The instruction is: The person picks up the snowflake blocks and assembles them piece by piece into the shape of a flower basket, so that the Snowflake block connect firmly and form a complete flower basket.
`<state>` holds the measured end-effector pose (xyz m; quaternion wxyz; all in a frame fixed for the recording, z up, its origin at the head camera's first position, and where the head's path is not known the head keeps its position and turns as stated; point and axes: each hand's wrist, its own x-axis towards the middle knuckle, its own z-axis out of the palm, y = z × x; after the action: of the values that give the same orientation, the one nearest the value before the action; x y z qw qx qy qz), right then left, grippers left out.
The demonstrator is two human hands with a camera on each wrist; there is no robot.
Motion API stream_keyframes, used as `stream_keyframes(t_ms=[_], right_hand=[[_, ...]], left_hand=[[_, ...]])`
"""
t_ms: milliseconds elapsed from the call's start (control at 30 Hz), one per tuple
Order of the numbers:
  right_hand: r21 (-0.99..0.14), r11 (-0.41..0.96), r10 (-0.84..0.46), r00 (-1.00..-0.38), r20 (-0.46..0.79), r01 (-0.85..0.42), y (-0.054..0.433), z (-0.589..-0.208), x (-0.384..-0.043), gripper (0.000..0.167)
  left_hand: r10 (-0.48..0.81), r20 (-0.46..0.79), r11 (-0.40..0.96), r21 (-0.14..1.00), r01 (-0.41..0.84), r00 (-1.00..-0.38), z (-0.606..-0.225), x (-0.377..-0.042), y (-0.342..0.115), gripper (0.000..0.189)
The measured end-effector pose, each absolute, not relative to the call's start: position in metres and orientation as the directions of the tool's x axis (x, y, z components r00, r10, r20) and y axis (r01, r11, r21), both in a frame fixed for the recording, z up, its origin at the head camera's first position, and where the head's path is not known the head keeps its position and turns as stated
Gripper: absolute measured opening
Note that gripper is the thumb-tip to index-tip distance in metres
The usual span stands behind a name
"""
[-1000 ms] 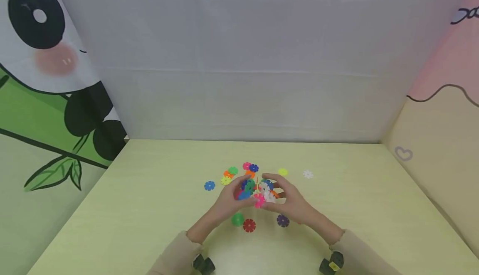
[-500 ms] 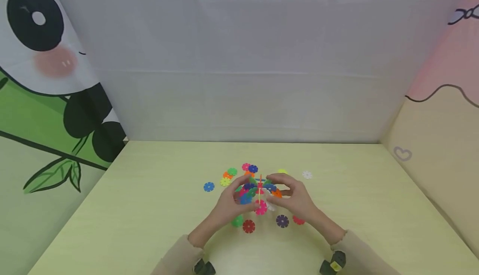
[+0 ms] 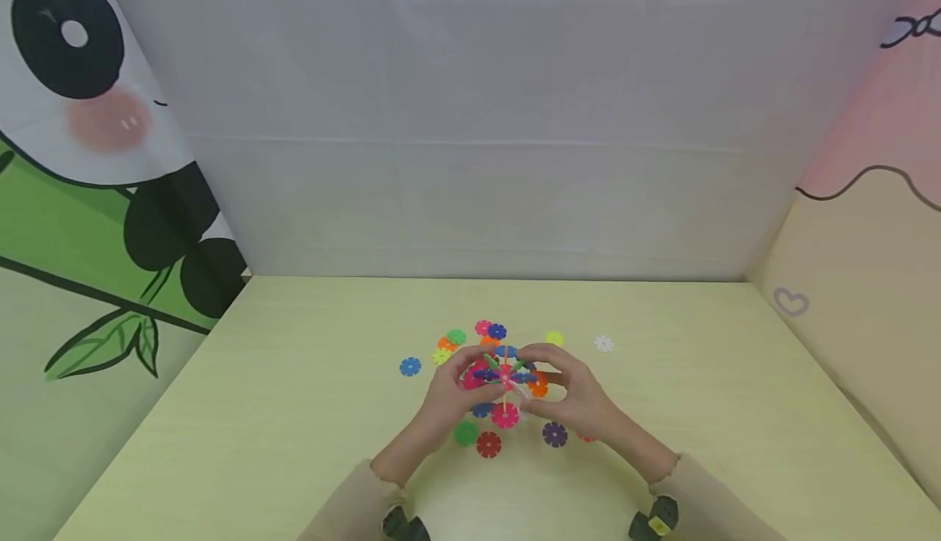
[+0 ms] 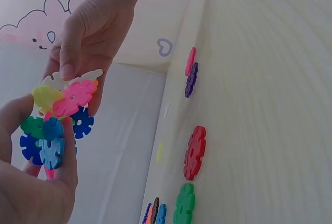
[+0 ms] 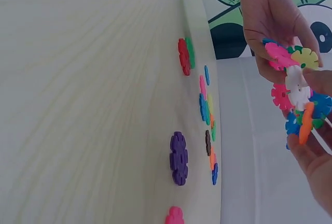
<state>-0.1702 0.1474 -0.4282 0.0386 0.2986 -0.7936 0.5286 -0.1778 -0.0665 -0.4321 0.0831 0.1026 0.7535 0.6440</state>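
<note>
A multicoloured cluster of notched snowflake discs (image 3: 506, 377), slotted into one another, is held up over the table between both hands. My left hand (image 3: 451, 392) grips its left side, fingers behind and thumb in front. From the right, my right hand (image 3: 578, 394) holds the cluster with its thumb low and fingers above. A pink disc (image 3: 505, 415) sticks out at the bottom, and an orange disc (image 3: 539, 384) shows by the right fingers. In the right wrist view a white disc (image 5: 298, 86) lies near the thumb. The fingers hide parts of the cluster.
Loose snowflake discs lie flat on the pale table (image 3: 294, 443). Nearest are a dark red disc (image 3: 488, 444), a green disc (image 3: 466, 433) and a purple disc (image 3: 555, 435). Several more lie behind the hands; a blue disc (image 3: 410, 367) is at left, a white snowflake disc (image 3: 604, 344) at right.
Between the hands the cluster has turned and tilted, so its pink centre now faces the head camera. The pink disc at its bottom sits lower. Both hands keep nearly the same place.
</note>
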Motion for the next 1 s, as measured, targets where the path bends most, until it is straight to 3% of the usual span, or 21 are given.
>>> stream_keyframes(t_ms=[167, 267, 433, 667, 867, 1000], right_hand=[[-0.778, 0.282, -0.452, -0.793, 0.408, -0.561, 0.154, -0.429, -0.175, 0.05], [-0.776, 0.33, -0.433, -0.817, 0.382, -0.538, 0.164, -0.429, -0.183, 0.046], [-0.756, 0.505, -0.336, -0.902, 0.271, -0.416, 0.197, -0.429, -0.212, 0.041], [-0.651, 0.716, -0.243, -0.964, 0.107, -0.253, 0.254, -0.443, -0.252, 0.038], [-0.642, 0.752, -0.228, -0.973, -0.038, -0.151, 0.273, -0.456, -0.266, 0.044], [-0.608, 0.783, -0.217, -0.973, -0.076, -0.127, 0.273, -0.462, -0.27, 0.037]], left_hand=[[0.248, 0.012, 0.13, 0.991, 0.046, -0.969, -0.431, -0.177, -0.068, 0.05], [0.246, 0.014, 0.131, 0.99, 0.048, -0.969, -0.432, -0.178, -0.072, 0.051], [0.241, 0.017, 0.153, 0.987, 0.055, -0.97, -0.434, -0.179, -0.081, 0.053], [0.25, -0.008, 0.175, 0.984, 0.037, -0.968, -0.433, -0.179, -0.091, 0.053], [0.251, 0.002, 0.179, 0.983, 0.048, -0.968, -0.432, -0.178, -0.092, 0.052], [0.26, -0.009, 0.188, 0.981, 0.041, -0.966, -0.432, -0.18, -0.089, 0.053]])
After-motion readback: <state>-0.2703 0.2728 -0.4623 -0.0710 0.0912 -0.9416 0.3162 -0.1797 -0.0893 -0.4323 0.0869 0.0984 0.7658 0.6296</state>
